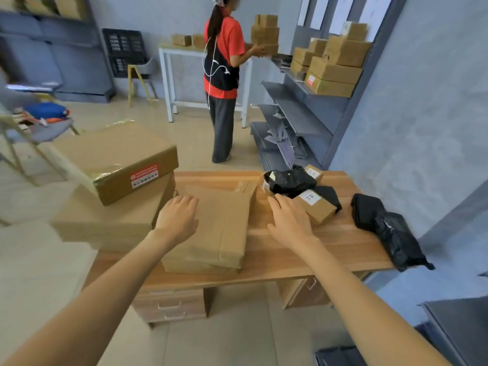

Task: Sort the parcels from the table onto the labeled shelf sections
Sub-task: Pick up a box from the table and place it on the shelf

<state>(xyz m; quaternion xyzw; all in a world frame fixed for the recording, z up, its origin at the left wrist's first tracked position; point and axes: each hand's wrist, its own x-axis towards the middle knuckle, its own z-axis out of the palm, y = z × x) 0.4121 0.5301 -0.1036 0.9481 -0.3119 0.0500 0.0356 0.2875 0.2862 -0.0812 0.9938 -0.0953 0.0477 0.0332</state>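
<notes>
I am reaching both hands, fingers loose and grasping nothing, toward the flat cardboard parcel (214,228) lying lengthwise away from me on the bench (330,249), left hand (177,217) over it, right hand (290,220) just beside.

A flat brown cardboard parcel (221,223) lies on the wooden table (330,249), beside a stack of two large brown cardboard boxes (111,196) at the table's left end, the upper one skewed and bearing a red-and-white sticker. Right of the flat parcel lie a small white-labelled cardboard box (317,206), a crumpled black plastic mailer (290,180) and a long black plastic bag (388,231) overhanging the edge. Grey metal shelf sections (303,117) hold stacked cardboard boxes (332,62)
</notes>
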